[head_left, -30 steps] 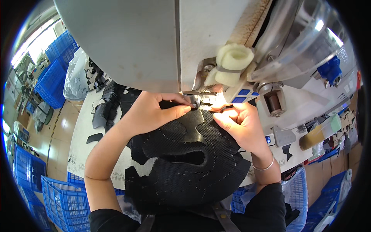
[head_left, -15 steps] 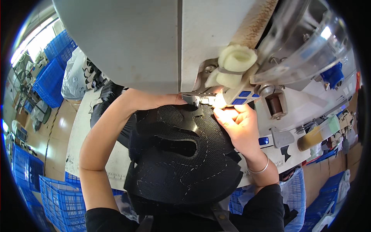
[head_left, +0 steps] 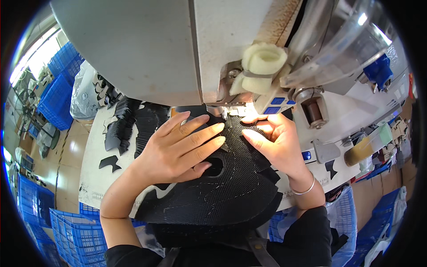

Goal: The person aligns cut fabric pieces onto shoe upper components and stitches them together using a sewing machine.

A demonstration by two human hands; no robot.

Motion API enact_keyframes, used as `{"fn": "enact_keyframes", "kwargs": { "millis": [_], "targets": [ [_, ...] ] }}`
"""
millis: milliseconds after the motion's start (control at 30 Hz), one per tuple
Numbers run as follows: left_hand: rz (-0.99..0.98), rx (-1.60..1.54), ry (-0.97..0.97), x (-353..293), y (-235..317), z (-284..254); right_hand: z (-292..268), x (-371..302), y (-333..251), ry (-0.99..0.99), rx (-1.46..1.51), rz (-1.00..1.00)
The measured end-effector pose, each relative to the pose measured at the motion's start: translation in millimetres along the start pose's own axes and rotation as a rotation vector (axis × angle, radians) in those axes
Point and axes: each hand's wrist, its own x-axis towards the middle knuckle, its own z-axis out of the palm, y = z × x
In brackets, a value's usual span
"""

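A black mesh fabric piece (head_left: 209,200), shaped like a shoe upper with an oval opening, lies under the lit needle area (head_left: 226,113) of a large grey sewing machine (head_left: 133,49). Its near end hangs over the table edge toward me. Across its left part rests my left hand (head_left: 178,151), palm down, fingers stretched out and spread, the tips close to the needle. My right hand (head_left: 280,144) sits just right of the needle. Its thumb and curled fingers close on the mesh edge; the fingertips are partly hidden beside the presser foot.
Stacked black cut pieces (head_left: 122,122) lie left on the white table (head_left: 95,164), with one loose black piece (head_left: 109,163) nearby. Pale foam (head_left: 264,60) and a brown spool (head_left: 313,112) are on the machine. Blue crates (head_left: 78,233) stand on the floor.
My left hand has come from behind the mesh piece near the needle to lie flat on top of it, fingers spread. The mesh piece has turned slightly; my right hand stays near the needle.
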Motion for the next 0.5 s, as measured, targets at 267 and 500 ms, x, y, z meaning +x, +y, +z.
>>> {"fn": "enact_keyframes", "kwargs": {
  "millis": [267,500],
  "targets": [
    [0.088,0.197,0.180,4.7,0.3,-1.2,1.5,-8.5,-12.0,-0.032,-0.073,0.110],
    [0.072,0.089,0.165,10.5,-4.3,-3.1,4.1,-7.4,-5.8,0.035,-0.140,0.001]
  ]
}}
